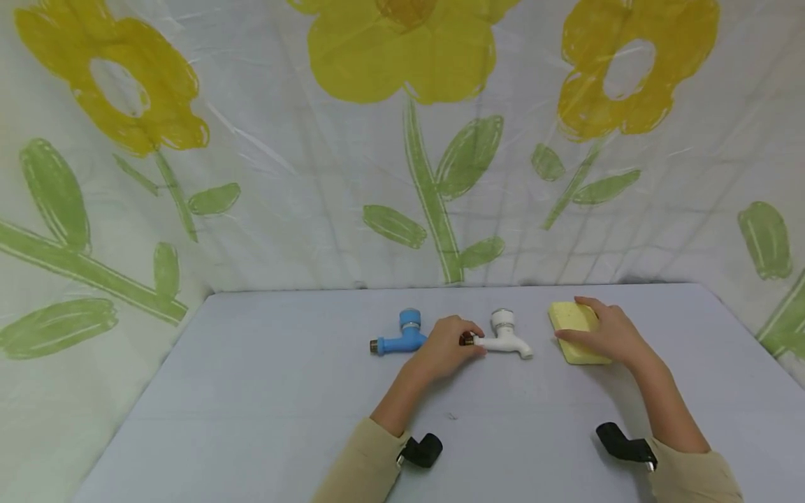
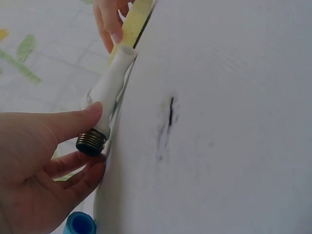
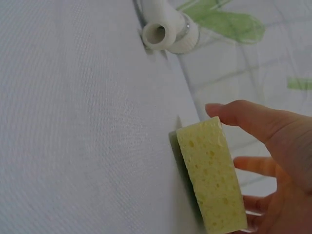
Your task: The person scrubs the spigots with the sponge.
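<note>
pinched near its dark threaded end btw thumb & fingers of the l. hand [image 1: 443, 349] is the white tap [image 1: 499, 342], right of ctr in the head view, spout turned to frame right. yellow sponge [image 1: 577, 355], further right, is touched by the r. hand [image 1: 616, 337], thumb & fingers spread apart; whether it's firmly gripped can't be told. blue tap [image 1: 399, 344], abt mid-frame, is partly hidden by the l. hand. all 3 are seen nr the back edge of the white table [image 1: 251, 391]. a black curved piece [image 1: 423, 450] is seen by the l. sleeve [image 1: 361, 464], bottom ctr. yellow flowers [image 1: 402, 63] are drawn across the top.
</note>
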